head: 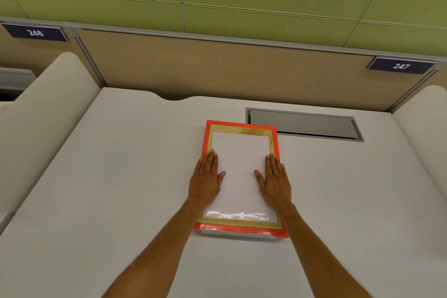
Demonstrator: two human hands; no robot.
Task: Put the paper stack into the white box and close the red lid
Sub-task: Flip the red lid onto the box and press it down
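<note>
The red lid [242, 150], with a gold border and a glossy white middle panel, lies flat on top of the white box [238, 234]. Only a thin white strip of the box shows under the lid's near edge. My left hand [206, 176] rests palm down on the lid's left side, fingers stretched forward. My right hand [274, 179] lies the same way on the right side. Neither hand holds anything. The paper stack is not visible.
The box sits mid-desk on a white desk [121, 176]. A grey recessed cable hatch [302, 124] is set into the desk just behind and right of the box. A tan partition [217, 63] with number plates 246 and 247 closes the back. Cream dividers flank both sides.
</note>
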